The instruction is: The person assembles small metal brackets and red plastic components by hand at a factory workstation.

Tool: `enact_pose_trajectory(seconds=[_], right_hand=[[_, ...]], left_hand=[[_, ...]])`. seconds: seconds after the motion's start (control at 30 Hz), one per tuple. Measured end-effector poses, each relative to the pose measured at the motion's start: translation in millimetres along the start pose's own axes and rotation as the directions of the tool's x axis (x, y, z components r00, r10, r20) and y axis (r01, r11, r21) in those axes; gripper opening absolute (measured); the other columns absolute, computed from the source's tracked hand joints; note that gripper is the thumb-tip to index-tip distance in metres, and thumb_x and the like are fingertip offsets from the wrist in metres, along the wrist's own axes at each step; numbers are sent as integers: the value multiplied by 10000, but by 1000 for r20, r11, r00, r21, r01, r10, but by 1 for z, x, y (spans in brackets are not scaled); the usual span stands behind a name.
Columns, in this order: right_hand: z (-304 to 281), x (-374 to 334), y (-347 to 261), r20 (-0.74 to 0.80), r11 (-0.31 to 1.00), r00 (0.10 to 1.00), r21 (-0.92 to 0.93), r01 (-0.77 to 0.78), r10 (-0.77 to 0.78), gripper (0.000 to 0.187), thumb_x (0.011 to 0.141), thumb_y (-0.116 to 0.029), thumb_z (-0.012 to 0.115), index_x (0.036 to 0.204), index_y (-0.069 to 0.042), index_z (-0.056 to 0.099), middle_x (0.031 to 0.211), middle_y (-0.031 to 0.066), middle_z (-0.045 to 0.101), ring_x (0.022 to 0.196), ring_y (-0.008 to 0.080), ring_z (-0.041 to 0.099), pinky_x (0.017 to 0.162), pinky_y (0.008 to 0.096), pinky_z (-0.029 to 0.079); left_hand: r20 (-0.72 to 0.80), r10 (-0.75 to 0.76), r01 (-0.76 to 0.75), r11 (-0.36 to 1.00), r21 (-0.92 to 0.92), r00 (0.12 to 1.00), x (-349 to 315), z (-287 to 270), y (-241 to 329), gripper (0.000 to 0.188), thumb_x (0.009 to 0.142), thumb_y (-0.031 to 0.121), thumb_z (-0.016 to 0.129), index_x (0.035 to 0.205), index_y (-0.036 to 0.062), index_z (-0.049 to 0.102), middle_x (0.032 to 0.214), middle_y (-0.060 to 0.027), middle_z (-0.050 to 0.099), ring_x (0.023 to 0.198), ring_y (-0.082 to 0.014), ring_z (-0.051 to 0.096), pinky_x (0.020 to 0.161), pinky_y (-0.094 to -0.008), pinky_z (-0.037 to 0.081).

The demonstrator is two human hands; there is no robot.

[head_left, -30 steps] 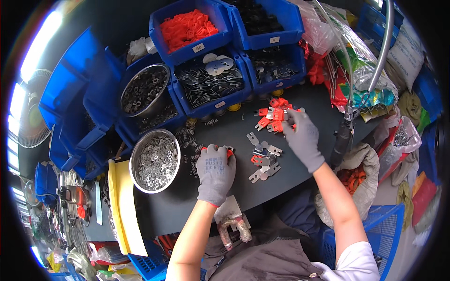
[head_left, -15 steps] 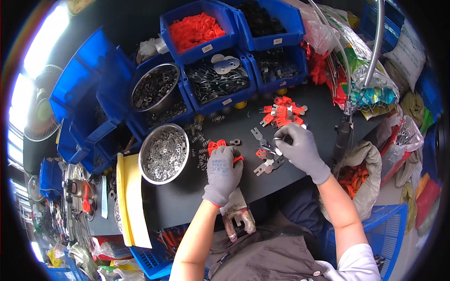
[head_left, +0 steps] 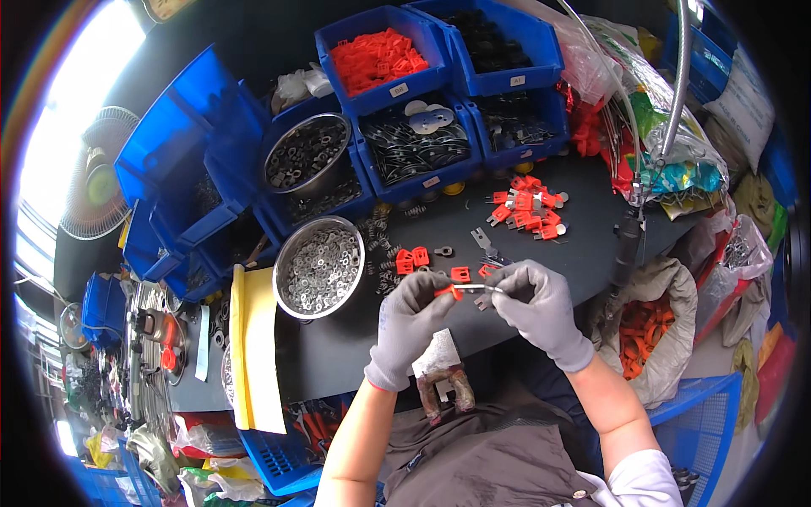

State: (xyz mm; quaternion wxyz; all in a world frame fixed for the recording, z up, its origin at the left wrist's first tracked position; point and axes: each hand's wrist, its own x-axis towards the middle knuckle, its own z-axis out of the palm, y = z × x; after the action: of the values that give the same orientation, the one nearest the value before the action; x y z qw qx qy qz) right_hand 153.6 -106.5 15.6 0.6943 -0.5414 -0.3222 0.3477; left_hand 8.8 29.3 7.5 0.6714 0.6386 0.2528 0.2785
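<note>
Both gloved hands meet just above the near edge of the dark table (head_left: 355,355): left hand (head_left: 410,325) pinches a small red plastic clip (head_left: 449,291) at its fingertips, right hand (head_left: 536,308) pinches a thin metal terminal (head_left: 477,288) whose end touches the clip. Both grips are closed on their parts and held just off the surface. Directly behind the hands: a few loose red clips (head_left: 412,259) and flat metal tabs (head_left: 483,242) on the table, small springs (head_left: 378,245) scattered to the left of them. Further right, a pile of assembled red-and-metal pieces (head_left: 528,209). Left of the hands, a round steel bowl (head_left: 287,291) full of small washers, touching a yellow board (head_left: 252,346) at the table edge. Back row is blue bins: one with red plastic parts (head_left: 376,55), one with black parts (head_left: 486,38), one with large flat metal discs (head_left: 414,144), one with dark small hardware (head_left: 515,122), plus a second steel bowl (head_left: 306,156) of dark nuts sitting in a blue bin. Empty blue bins (head_left: 182,169) stacked tilted at far left. Right of the table: a sack of orange parts (head_left: 646,334), a flexible metal hose (head_left: 676,93) hanging down, plastic bags (head_left: 608,76) behind. Below the hands, a rusty metal fixture (head_left: 439,380) sits at the person's lap, nothing between the hands and the loose parts.
</note>
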Motion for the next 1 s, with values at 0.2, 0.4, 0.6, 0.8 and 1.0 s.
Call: enact_pose_trajectory(seconds=[0.2,0.4,0.6,0.8,1.0], right_hand=[[-33,-24,3,167,945,953,172,-279,251,119,796,8,717,868,19,623,775,63,647,656,92,616,569,200,466],[-31,-7,18,55,907,928,195,-372,369,152,789,-128,772,858,-37,672,688,20,647,556,79,590,523,226,465],[-104,103,45,-389,920,919,-380,-91,-70,259,845,-260,710,925,-14,700,710,39,639,584,119,598,541,271,449],[-69,107,47,-85,240,933,-971,2,-351,241,826,-307,663,987,-130,676,952,141,637,874,314,646,725,417,505],[-36,107,57,8,128,991,-992,-10,137,336,801,-360,662,1001,-91,630,977,127,636,892,309,650,755,428,499]], left_hand=[[249,-141,110,985,136,958,-26,-1,22,131,846,48,704,968,0,690,860,-5,688,795,-40,599,718,-211,492],[213,-121,149,982,-120,969,-5,38,-1,268,844,30,683,1096,-42,626,1086,-80,635,974,-109,601,809,-254,496],[198,185,-258,403,878,963,40,25,-51,472,769,203,730,1191,35,603,1101,-188,587,1002,-349,600,817,-408,512],[161,142,-206,395,895,977,51,25,-54,330,796,199,715,1072,44,619,1043,-174,598,910,-341,635,736,-411,529],[53,100,-85,352,932,994,56,28,-49,273,840,155,673,1076,34,609,993,-177,616,836,-342,645,712,-410,531]])
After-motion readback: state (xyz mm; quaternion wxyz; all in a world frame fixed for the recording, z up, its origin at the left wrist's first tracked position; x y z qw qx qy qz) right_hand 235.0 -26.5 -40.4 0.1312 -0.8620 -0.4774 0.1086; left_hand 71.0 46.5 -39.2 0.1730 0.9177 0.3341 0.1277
